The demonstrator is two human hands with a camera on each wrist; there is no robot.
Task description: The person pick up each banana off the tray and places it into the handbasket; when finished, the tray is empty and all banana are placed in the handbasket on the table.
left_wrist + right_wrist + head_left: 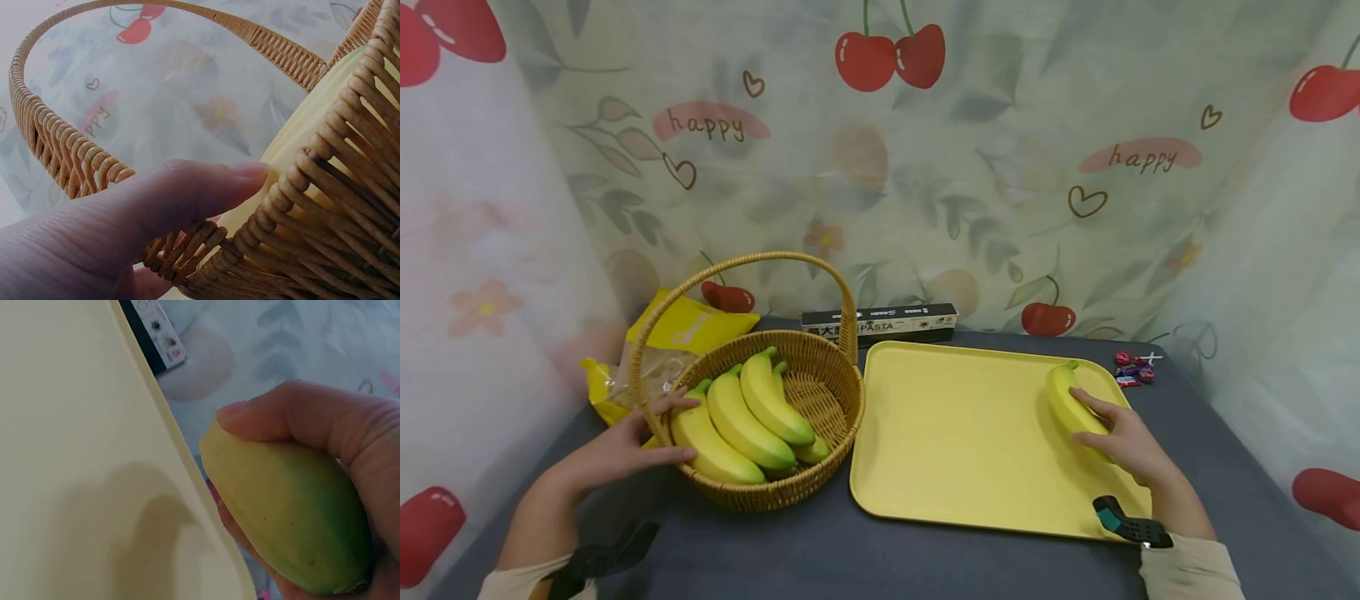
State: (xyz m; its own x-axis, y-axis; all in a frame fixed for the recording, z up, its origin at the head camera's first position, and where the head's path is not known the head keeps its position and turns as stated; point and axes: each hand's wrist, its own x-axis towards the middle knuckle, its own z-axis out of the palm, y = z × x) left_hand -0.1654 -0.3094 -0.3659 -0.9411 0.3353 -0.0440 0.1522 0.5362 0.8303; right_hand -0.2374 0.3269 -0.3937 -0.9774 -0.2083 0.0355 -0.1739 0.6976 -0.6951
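My right hand [1123, 442] holds a yellow banana [1063, 404] above the right part of a yellow tray [955, 442]. In the right wrist view, the thumb lies along the top of the banana [281, 500], whose near end is green, and the fingers wrap underneath. On the left, my left hand [625, 437] grips the wicker basket [767, 496] at its left rim, by the foot of the handle. Several bananas [748, 425] lie inside, and the left thumb [194, 187] reaches over the rim to them. Part of the left fingers is hidden behind the wicker.
Behind the basket lies a yellow and clear bag [692, 325]. A black and white pasta box [895, 323] stands along the back, behind the tray. Several wrapped lollipops [1135, 369] lie at the back right of the dark table [925, 558]. A printed curtain [887, 183] surrounds it.
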